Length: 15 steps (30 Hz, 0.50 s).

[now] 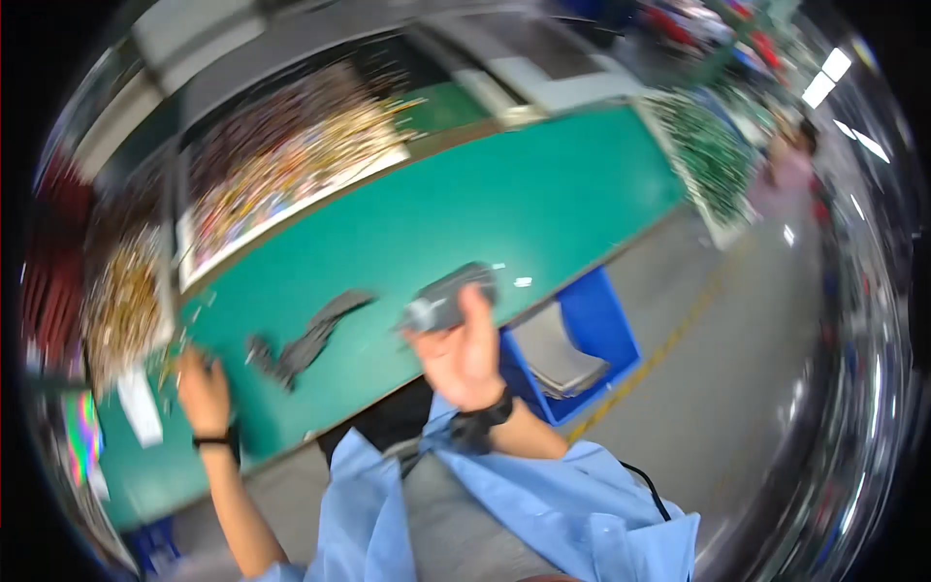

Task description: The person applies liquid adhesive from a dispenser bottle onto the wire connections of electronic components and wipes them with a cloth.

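My right hand [464, 364] is raised over the front edge of the green table, its fingers closed around a dark grey bundle [451, 299]. A pale, shiny patch shows at the bundle's left end; blur hides what kind of thing it is. My left hand [204, 393] is over the table's left part, close to a tray of small yellowish pieces [126, 301]. Its fingers are smeared by motion, so their grip cannot be made out. Between the hands a crumpled dark grey strip [315, 335], seemingly cloth, lies on the tabletop [562, 184].
Behind the table stands a wide tray [301, 204] full of thin multicoloured pieces. A blue bin [613, 325] holding flat grey sheets [558, 359] sits at the front edge. Small white scraps [524, 282] lie on the table. Another person [787, 170] is at the far right.
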Motion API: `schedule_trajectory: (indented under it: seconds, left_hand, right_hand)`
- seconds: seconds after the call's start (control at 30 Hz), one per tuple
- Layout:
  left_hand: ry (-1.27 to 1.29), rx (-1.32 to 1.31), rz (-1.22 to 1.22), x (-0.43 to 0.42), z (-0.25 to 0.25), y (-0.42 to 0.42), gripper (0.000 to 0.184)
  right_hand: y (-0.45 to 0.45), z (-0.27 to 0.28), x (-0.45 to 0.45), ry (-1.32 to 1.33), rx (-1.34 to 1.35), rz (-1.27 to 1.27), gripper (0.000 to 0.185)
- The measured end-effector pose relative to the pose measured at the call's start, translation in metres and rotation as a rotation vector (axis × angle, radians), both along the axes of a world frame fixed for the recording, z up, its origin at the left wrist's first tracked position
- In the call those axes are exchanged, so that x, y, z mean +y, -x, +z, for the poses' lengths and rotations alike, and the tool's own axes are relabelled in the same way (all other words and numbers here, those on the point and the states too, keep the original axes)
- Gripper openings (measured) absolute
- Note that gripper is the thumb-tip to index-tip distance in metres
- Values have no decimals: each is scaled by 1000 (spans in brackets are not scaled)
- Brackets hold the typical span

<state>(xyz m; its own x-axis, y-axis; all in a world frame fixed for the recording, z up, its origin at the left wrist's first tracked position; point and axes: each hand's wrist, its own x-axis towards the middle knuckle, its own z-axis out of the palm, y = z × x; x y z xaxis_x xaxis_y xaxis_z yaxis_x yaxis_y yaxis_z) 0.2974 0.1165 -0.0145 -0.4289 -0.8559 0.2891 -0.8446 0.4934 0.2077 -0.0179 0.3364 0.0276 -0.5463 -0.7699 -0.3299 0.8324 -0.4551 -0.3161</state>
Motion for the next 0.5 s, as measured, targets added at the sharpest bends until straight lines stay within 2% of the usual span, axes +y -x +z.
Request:
schedule_trajectory:
  seconds: [0.07, 0.1, 0.17, 0.27, 0.4, 0.5]
  left_hand:
    - [-54, 17, -6, 7, 11, 8, 22]
    - [3, 6, -49, 2, -2, 0, 22]
    - [-45, -12, -37, -1, -9, -5, 23]
    - [-24, -41, -71, -5, -4, 10, 27]
    - [-116, -220, 75, -7, 12, 20, 22]
    - [-344, 308, 14, -17, 15, 19, 24]
  right_hand:
    - [6, 0, 5, 36, 12, 49, 32]
    - [4, 2, 5, 12, 17, 30, 31]
    - [3, 0, 5, 11, 46, -51, 31]
    - [7, -8, 12, 74, 60, -3, 31]
    - [9, 1, 17, 83, 106, 29, 30]
    - [9, 3, 21, 52, 113, 6, 30]
